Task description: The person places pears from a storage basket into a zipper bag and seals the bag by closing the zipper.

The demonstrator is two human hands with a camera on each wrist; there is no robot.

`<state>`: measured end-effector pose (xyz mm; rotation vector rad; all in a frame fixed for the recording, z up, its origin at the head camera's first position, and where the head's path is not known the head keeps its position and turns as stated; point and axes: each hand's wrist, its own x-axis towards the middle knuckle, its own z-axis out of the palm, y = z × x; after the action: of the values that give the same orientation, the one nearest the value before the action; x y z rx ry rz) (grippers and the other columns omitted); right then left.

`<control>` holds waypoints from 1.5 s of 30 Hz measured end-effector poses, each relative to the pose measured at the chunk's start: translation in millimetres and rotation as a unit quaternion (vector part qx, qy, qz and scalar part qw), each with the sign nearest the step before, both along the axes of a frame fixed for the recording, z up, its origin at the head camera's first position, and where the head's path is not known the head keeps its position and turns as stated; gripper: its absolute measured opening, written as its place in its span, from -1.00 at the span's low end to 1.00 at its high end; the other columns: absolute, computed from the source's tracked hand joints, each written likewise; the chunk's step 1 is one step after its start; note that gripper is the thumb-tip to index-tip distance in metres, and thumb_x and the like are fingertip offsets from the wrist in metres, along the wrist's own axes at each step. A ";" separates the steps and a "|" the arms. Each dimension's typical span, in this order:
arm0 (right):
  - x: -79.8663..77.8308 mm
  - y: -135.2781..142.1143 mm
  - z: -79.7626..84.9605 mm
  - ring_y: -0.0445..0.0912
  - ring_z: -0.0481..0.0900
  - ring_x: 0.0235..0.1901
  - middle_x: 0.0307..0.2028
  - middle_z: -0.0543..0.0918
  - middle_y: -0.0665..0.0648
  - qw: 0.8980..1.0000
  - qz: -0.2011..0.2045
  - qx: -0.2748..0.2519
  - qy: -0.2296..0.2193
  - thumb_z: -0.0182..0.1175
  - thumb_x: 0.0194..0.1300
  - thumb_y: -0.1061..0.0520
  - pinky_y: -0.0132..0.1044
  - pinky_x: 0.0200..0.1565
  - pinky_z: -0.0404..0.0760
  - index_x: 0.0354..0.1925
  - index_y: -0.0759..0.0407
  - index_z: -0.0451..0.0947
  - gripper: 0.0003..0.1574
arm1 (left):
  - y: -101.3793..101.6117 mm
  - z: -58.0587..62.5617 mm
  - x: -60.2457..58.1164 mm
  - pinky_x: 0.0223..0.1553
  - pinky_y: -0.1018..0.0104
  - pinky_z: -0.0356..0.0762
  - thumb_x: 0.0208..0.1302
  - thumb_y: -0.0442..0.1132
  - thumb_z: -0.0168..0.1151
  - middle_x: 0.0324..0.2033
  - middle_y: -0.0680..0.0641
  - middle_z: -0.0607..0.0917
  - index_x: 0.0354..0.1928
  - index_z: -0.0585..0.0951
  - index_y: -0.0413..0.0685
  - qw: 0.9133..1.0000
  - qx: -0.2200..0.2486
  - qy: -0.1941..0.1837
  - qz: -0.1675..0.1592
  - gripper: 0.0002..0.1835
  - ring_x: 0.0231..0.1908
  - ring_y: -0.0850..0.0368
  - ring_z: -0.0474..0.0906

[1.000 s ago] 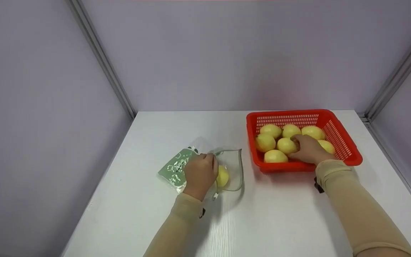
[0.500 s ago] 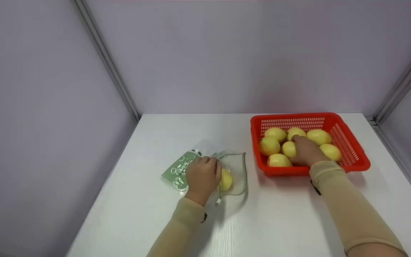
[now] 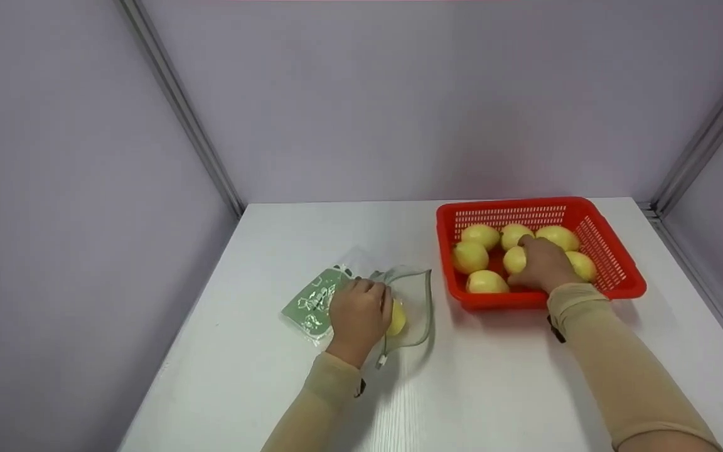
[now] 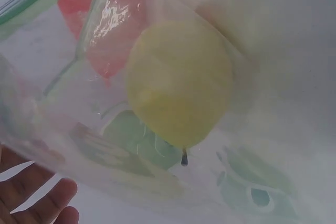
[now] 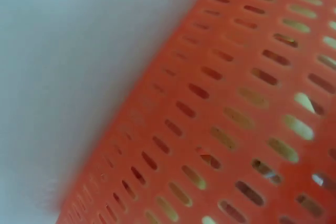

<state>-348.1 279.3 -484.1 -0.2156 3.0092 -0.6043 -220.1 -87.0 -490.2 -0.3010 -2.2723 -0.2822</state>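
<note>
In the head view, the person's left hand [image 3: 361,314] is over a clear bag [image 3: 313,304] with a green print, lying on the white table [image 3: 242,376]; the fingers curl down and seem to grip the film near the mouth, which gapes toward the right, though the thumb is hidden. A bagged pear [image 3: 397,319] shows just beside that hand, inside the bag. To the right, the right hand [image 3: 543,263] reaches into a red basket [image 3: 487,301], its thumb and fingers closed around the near and far sides of a gripped pear [image 3: 514,260], which sits low among the other pears [image 3: 487,282], below the rim. The step in hand looks like picking one pear from the basket while the bag is held open. In the left wrist view, the bagged pear appears through the cloudy film, stem toward the bottom of the view; the left fingers show at the lower left, bent with small gaps between them, and the thumb is out of sight. In the right wrist view, the basket's slotted wall fills much of the view, with yellow showing through the slots; no fingers appear, so their hold cannot be told from there. The next move, I judge, calls for a firm lift clear of the neighbouring pears and the rim, with the bag's mouth kept wide.
</note>
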 end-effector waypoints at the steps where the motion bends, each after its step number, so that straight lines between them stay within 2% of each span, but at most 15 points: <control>1: 0.9 1.0 1.3 0.22 0.43 0.02 0.10 0.45 0.37 1.000 -0.008 -0.003 0.006 0.50 -0.20 -0.07 0.25 0.08 0.39 0.34 0.27 0.19 0.19 | 0.1 0.5 0.1 -0.43 0.17 0.59 0.19 -0.12 0.26 -0.48 0.01 0.72 -0.45 0.74 -0.02 1.000 0.001 0.002 -0.002 -0.82 -0.44 0.07 0.63; 6: 9.3 3.5 11.7 0.22 0.38 0.07 0.12 0.43 0.34 0.998 -0.032 -0.034 0.053 0.49 -0.16 -0.08 0.23 0.10 0.37 0.29 0.26 0.21 0.13 | 0.1 4.3 -0.6 -0.46 0.17 0.59 0.17 -0.13 0.30 -0.48 0.00 0.73 -0.46 0.74 -0.03 1.000 0.007 0.005 -0.005 -0.83 -0.45 0.07 0.64; 12: 23.2 -0.9 17.9 0.16 0.37 0.03 0.08 0.44 0.27 0.992 -0.040 -0.067 0.103 0.53 -0.22 -0.06 0.17 0.07 0.40 0.25 0.20 0.27 0.10 | 0.3 6.4 -2.4 -0.48 0.18 0.58 0.16 -0.13 0.30 -0.49 0.02 0.74 -0.49 0.73 -0.03 1.000 0.006 0.001 -0.002 -0.83 -0.47 0.08 0.64; 19: 47.3 -23.3 24.9 0.09 0.43 -0.04 0.02 0.45 0.15 0.984 -0.036 -0.097 0.144 0.53 -0.29 -0.03 0.10 -0.04 0.48 0.17 0.07 0.30 0.03 | -0.9 6.7 -5.1 -0.50 0.20 0.58 0.20 -0.10 0.26 -0.47 0.01 0.75 -0.46 0.75 -0.04 1.000 -0.003 -0.009 0.003 -0.79 -0.50 0.08 0.63; 25: 72.2 -54.5 31.2 0.06 0.47 -0.03 0.02 0.50 0.13 0.972 0.009 -0.134 0.191 0.59 -0.31 -0.08 0.08 0.03 0.50 0.17 0.11 0.34 0.06 | -1.9 10.5 -6.5 -0.51 0.19 0.57 0.23 -0.09 0.23 -0.44 0.01 0.76 -0.44 0.75 -0.04 1.000 -0.001 -0.018 0.003 -0.77 -0.50 0.07 0.63; 34: 100.5 -95.3 24.9 -0.02 0.49 -0.10 -0.06 0.53 0.10 0.942 0.092 -0.160 0.281 0.56 -0.38 0.04 -0.02 -0.04 0.53 0.08 0.10 0.41 -0.03 | -3.7 12.0 -8.5 -0.54 0.16 0.54 0.19 -0.12 0.26 -0.51 0.00 0.74 -0.48 0.73 -0.04 1.000 0.003 -0.023 0.004 -0.80 -0.52 0.06 0.60; 37: 109.5 -109.6 17.6 -0.05 0.49 -0.09 -0.04 0.53 0.06 0.933 0.123 -0.173 0.291 0.55 -0.37 0.04 0.00 -0.05 0.52 0.08 0.08 0.42 -0.05 | -4.7 13.3 -8.5 -0.54 0.17 0.54 0.17 -0.13 0.28 -0.52 -0.01 0.73 -0.49 0.73 -0.05 1.000 0.005 -0.024 0.005 -0.81 -0.53 0.06 0.59; 41: 118.6 -129.7 5.0 -0.10 0.48 -0.03 0.00 0.52 0.00 0.927 0.156 -0.188 0.285 0.55 -0.36 0.03 -0.03 -0.02 0.53 0.09 0.06 0.44 -0.06 | -5.6 15.8 -8.2 -0.53 0.18 0.54 0.21 -0.13 0.24 -0.52 0.00 0.73 -0.50 0.72 -0.05 1.000 0.000 -0.023 0.006 -0.78 -0.53 0.06 0.60; 45: 122.2 -147.8 -8.9 -0.15 0.47 0.00 -0.01 0.52 -0.05 0.925 0.169 -0.193 0.281 0.54 -0.36 0.00 -0.11 0.01 0.55 0.06 0.04 0.46 -0.09 | -5.9 17.4 -8.1 -0.48 0.20 0.58 0.22 -0.14 0.21 -0.50 0.00 0.75 -0.50 0.72 -0.05 1.000 -0.005 -0.013 0.003 -0.78 -0.49 0.07 0.63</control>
<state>-225.9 131.5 -493.0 -1.0758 3.1865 -1.2733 -228.1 -92.9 -472.8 -0.2975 -2.3006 -0.2747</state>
